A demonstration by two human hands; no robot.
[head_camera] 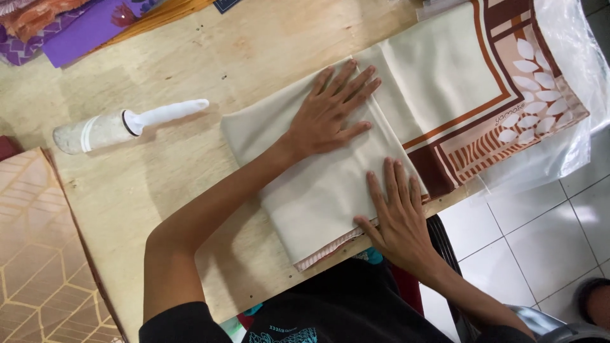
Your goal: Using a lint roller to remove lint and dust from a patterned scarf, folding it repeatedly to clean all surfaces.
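On the pale plywood tabletop (190,57), a cream-coloured folded cloth with a brown and peach patterned border (330,184) is lying slantwise, its folded part reaching the near edge of the table. Both hands are pressing flat on it. The left hand (330,111) is resting palm down on the upper part of the fold, its fingers spread wide and pointing toward the patterned end. The right hand (397,219) is lying palm down on the near edge of the fold, fingers straight and close together, thumb reaching out to the side; neither hand is gripping anything. Under the patterned end of the cloth, a clear plastic sheet (572,44) is hanging over the table's edge above the white tiled floor (546,235). Well apart from the hands, a white lint roller with a white handle (121,127) is lying on the tabletop, and purple and orange fabric pieces (76,25) are sitting at the far corner. A tan board with a geometric line pattern (38,254) is lying beside the person's left arm.
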